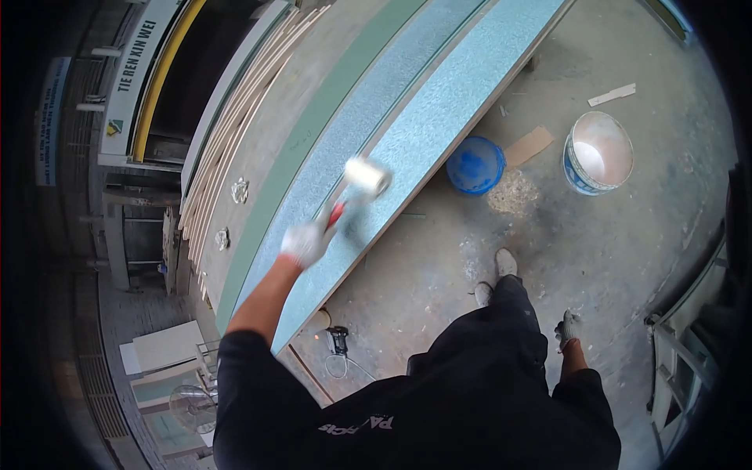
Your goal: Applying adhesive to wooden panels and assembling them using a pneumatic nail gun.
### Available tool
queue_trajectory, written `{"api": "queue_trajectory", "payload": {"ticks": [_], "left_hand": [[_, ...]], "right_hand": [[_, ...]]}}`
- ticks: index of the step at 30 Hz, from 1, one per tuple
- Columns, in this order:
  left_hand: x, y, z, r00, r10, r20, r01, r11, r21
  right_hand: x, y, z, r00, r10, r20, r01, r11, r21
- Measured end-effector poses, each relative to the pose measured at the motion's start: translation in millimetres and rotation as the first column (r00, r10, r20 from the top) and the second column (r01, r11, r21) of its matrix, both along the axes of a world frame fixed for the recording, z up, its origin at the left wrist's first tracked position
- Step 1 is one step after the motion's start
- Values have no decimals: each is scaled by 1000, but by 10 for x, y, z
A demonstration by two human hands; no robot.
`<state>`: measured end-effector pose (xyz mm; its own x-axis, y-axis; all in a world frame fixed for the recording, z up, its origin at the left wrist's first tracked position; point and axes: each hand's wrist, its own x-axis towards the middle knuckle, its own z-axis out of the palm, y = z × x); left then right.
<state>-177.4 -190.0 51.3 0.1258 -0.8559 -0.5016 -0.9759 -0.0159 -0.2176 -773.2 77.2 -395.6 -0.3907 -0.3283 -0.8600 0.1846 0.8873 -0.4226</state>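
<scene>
My left hand [307, 241], in a white knit glove, grips the red handle of a paint roller [366, 176]. The roller's pale sleeve is over the light blue speckled face of a long board [439, 110], blurred by motion; I cannot tell whether it touches. Beside this board runs another blue-grey strip [352, 117], then a plain green strip [294, 149]. My right hand [569, 327], in a stained glove, hangs low at my side, away from the boards. Its fingers look loosely apart, with nothing visible in them.
On the floor right of the boards stand a blue bucket [475, 166] and a larger whitish bucket [598, 153]. Cardboard [529, 146] lies between them. A small black device with a cord [337, 341] sits near the board's near end. Long thin strips [235, 110] lie at left.
</scene>
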Motion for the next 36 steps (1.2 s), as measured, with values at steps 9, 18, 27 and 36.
{"api": "queue_trajectory", "payload": {"ticks": [9,18,27,36], "left_hand": [[-2007,-3061,-527,855,-470,-221,382,857,-345],[-472,-1161,-425,929,-345,-135,319,930,-181],[2590,4035,-55,995,-14,102,15,1000,-14],[3457,5168,465,988,106,110,-109,994,28]], "right_hand": [[247,-1431,530,998,46,49,-27,943,-330],[998,-1144,259,998,29,63,-10,960,-280],[2375,-81,225,935,353,-27,-347,901,-261],[3448,668,751,915,390,-107,-396,810,-433]]}}
